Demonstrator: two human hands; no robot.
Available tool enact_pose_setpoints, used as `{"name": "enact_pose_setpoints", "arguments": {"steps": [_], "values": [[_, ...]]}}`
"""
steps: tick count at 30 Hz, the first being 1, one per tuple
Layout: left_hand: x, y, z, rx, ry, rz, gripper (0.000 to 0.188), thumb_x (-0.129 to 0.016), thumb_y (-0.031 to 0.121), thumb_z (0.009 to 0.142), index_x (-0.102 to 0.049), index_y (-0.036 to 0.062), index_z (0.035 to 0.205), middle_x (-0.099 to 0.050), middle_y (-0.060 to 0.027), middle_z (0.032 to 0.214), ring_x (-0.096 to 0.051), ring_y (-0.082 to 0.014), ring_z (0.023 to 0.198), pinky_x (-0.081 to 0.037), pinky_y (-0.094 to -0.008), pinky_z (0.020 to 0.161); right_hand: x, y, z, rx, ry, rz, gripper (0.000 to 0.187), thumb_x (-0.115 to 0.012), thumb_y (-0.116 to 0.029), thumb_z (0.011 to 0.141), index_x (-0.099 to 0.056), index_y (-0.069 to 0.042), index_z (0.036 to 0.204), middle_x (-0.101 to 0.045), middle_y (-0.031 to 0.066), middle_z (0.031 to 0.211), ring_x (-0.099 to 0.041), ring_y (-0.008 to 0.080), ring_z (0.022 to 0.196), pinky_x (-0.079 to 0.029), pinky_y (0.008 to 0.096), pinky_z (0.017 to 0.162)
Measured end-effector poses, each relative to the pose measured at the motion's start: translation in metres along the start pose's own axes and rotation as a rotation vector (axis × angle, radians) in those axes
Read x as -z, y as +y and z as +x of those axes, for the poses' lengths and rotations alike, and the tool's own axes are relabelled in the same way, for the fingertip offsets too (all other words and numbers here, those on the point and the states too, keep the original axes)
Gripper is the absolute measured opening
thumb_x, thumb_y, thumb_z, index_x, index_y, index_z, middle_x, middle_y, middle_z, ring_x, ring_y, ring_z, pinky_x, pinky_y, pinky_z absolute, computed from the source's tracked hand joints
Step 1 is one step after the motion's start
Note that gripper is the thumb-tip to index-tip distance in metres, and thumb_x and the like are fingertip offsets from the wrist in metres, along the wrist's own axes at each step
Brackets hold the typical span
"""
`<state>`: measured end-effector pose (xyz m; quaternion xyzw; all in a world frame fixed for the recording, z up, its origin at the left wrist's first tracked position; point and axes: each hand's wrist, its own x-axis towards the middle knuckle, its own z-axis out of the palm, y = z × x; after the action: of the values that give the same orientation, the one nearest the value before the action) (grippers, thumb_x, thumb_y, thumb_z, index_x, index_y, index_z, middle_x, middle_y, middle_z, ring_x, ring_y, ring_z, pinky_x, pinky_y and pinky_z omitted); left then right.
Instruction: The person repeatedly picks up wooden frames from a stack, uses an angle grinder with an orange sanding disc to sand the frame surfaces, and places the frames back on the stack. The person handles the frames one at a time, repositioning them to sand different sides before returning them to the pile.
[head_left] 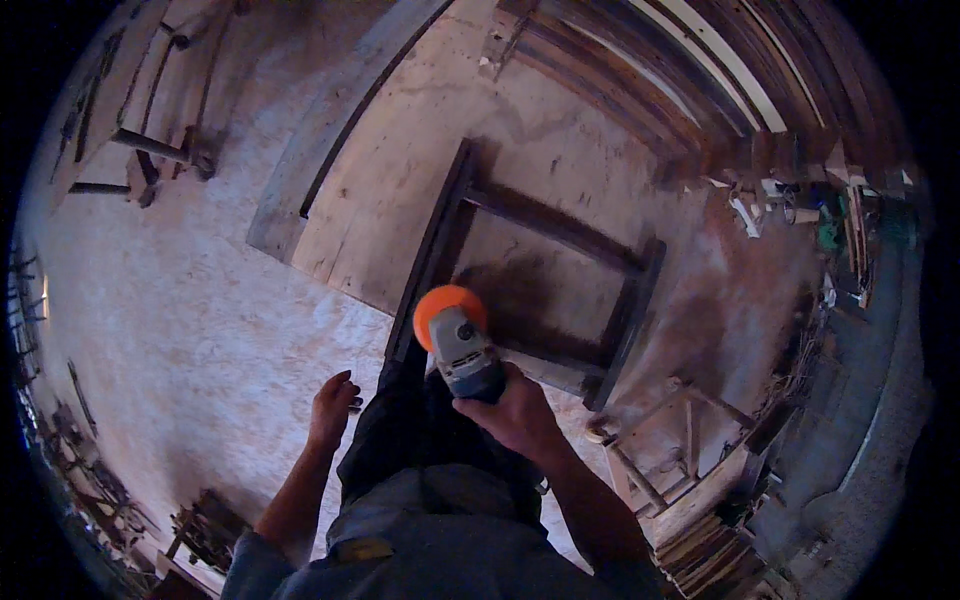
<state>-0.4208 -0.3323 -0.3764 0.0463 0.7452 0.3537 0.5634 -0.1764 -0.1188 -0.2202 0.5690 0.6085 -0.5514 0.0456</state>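
Right hand (515, 412): fingers grasp grey power tool (461, 347), which hides near-left part of wooden frame (555, 231). Left hand (332, 408): left of frame, fingers seem released, slightly curled.

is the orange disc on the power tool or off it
On: the orange disc sits at the head of the grey power tool, held in the right hand. Whether it is spinning, I cannot tell.

The left fingers (342, 379) have room leftward over the floor (200, 330); a dark frame (555, 232) blocks ahead-right.
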Motion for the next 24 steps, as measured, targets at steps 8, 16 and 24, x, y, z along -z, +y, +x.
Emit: {"name": "enact_pose_setpoints", "arguments": {"steps": [8,16,24], "values": [[0.021,-0.023,-0.010,0.044,0.098,0.023,0.045,-0.054,0.020,0.095,-0.052,-0.0032,0.133,-0.066,-0.0108,0.096,-0.063,-0.0170,0.075,-0.051,-0.0303,0.065,-0.002,0.008,-0.010,-0.016,0.014,0.002,0.061,-0.080,-0.040,0.074,-0.061,-0.001,0.116,-0.069,0.0212,0.104,-0.067,0.0360,0.101,-0.051,0.0406,0.089],[0.016,-0.013,-0.002,-0.039,0.055,0.038,0.044,-0.057,0.020,0.094,-0.053,-0.0021,0.132,-0.066,-0.0103,0.094,-0.063,-0.0166,0.074,-0.051,-0.0303,0.065,-0.020,0.009,-0.002,0.111,-0.005,0.061,0.054,-0.079,-0.037,0.075,-0.063,-0.002,0.113,-0.070,0.0199,0.101,-0.067,0.0354,0.099,-0.051,0.0400,0.088],[0.021,0.017,0.005,-0.325,0.111,0.457,0.039,-0.059,0.014,0.089,-0.058,-0.0010,0.125,-0.067,-0.0136,0.096,-0.067,-0.0228,0.078,-0.053,-0.0356,0.071,0.013,0.064,-0.037,-0.045,0.187,0.166,0.052,-0.077,-0.040,0.076,-0.065,0.000,0.106,-0.070,0.0203,0.100,-0.069,0.0348,0.096,-0.052,0.0415,0.083]]}}
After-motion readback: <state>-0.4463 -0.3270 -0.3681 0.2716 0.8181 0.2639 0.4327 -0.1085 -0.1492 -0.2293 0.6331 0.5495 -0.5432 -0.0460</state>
